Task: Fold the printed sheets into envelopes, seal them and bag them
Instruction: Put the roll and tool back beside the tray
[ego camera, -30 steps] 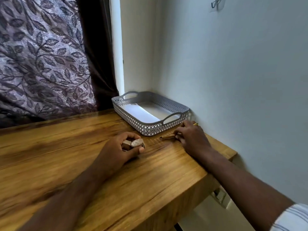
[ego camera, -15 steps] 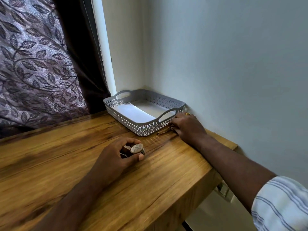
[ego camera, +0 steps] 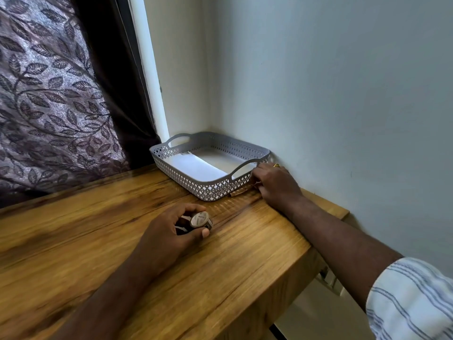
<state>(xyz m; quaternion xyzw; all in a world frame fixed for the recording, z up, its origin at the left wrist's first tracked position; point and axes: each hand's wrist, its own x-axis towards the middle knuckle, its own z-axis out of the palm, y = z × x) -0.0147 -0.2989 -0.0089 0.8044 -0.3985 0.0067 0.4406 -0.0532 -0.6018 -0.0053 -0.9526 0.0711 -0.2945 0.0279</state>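
Observation:
A grey perforated basket (ego camera: 210, 187) stands in the far right corner of the wooden table (ego camera: 98, 241), with white sheets (ego camera: 196, 168) lying flat inside. My left hand (ego camera: 169, 236) rests on the table in front of it, fingers curled around a small round object (ego camera: 199, 220) with a pale label. My right hand (ego camera: 274, 185) lies against the basket's near right corner, fingertips on a thin brown pen (ego camera: 241, 191) lying on the table beside the basket. A ring shows on that hand.
A pale wall runs along the table's right side. A leaf-patterned curtain (ego camera: 49, 106) hangs behind the table at the left. The table's right edge drops off just past my right forearm.
My right hand has slid further toward the basket with the pen, now touching its corner. The left hand keeps hold of the round object in about the same place.

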